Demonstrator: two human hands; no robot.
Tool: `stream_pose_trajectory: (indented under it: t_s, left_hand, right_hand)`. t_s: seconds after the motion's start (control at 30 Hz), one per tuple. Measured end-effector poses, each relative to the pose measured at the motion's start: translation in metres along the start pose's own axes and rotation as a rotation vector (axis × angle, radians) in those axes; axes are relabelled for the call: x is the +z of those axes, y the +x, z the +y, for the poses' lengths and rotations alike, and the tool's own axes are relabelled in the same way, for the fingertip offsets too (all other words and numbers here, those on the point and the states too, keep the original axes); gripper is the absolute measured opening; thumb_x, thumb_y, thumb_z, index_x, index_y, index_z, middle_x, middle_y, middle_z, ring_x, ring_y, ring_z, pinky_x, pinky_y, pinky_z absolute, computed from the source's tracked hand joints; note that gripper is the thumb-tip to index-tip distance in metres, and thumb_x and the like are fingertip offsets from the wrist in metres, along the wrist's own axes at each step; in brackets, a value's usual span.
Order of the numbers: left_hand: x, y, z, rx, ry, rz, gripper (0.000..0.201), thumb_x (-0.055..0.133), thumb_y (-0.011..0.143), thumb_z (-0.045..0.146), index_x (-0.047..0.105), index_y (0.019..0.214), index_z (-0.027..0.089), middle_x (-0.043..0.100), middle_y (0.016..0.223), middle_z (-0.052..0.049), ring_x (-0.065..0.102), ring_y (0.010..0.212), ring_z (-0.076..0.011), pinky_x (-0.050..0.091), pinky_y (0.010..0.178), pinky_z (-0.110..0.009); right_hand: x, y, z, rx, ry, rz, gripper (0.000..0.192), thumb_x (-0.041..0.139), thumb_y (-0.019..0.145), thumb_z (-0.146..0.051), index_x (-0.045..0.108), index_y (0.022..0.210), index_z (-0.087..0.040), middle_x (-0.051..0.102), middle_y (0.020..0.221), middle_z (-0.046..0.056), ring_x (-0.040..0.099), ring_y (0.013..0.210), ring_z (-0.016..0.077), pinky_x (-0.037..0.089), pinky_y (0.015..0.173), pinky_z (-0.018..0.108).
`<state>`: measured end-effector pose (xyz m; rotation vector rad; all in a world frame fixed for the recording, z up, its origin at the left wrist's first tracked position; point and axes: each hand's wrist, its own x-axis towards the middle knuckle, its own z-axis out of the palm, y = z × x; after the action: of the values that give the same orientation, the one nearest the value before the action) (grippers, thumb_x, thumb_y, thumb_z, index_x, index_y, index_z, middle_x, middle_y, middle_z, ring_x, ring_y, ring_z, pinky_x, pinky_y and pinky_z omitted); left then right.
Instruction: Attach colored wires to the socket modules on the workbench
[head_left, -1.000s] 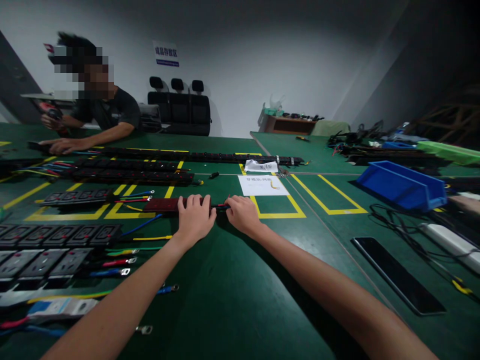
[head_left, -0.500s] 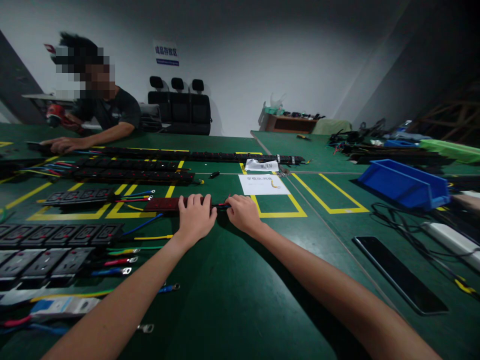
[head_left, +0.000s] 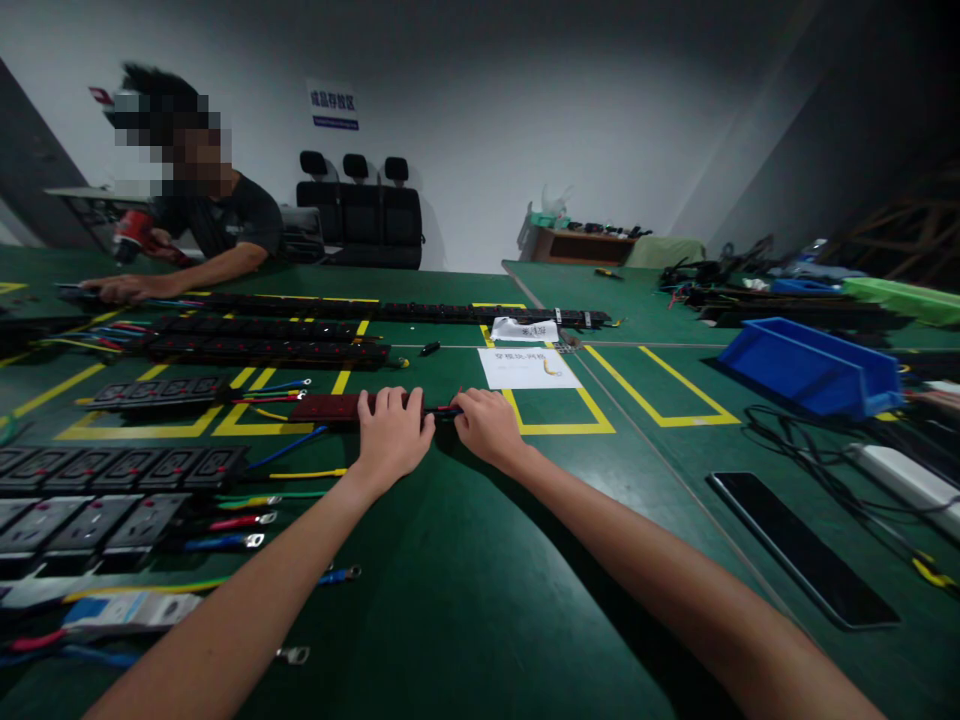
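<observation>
My left hand (head_left: 391, 432) lies palm down on the right end of a dark red socket strip (head_left: 326, 407) on the green table (head_left: 465, 590), fingers curled over its far edge. Just to its right, my right hand (head_left: 487, 425) pinches thin red and blue wires (head_left: 444, 409) that come out of that strip's end. The two hands are a few centimetres apart. Blue, yellow and red leads (head_left: 281, 390) trail from the strip's left side.
Rows of black socket modules (head_left: 120, 470) with coloured lugged leads lie at the left. Long black power strips (head_left: 300, 340) cross the far table. A co-worker (head_left: 217, 225) at far left holds a red tool. White paper (head_left: 527, 368), blue bin (head_left: 814, 365), black panel (head_left: 802, 550) sit right.
My hands stay where they were on the red strip and its wires. The co-worker's red tool has moved right, towards that person's body.
</observation>
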<state>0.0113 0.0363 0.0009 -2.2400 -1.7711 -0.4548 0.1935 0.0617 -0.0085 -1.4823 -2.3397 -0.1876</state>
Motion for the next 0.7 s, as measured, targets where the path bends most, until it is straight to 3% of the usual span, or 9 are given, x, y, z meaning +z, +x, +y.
stream_pose_trajectory:
  t_s: [0.7]
  left_hand:
    - [-0.0008,-0.0007,0.0015,-0.008,-0.004,0.01,0.048,0.042,0.101,0.041,0.062,0.136,0.016,0.065,0.131,-0.021,0.054,0.127,-0.0385,0.029,0.116,-0.068]
  right_hand:
    - [-0.0038,-0.0002,-0.0012,0.016,0.002,-0.033,0.024,0.05,0.096,-0.016,0.071,0.107,-0.018,0.073,0.104,0.01,0.064,0.095,0.0222,0.04,0.083,0.033]
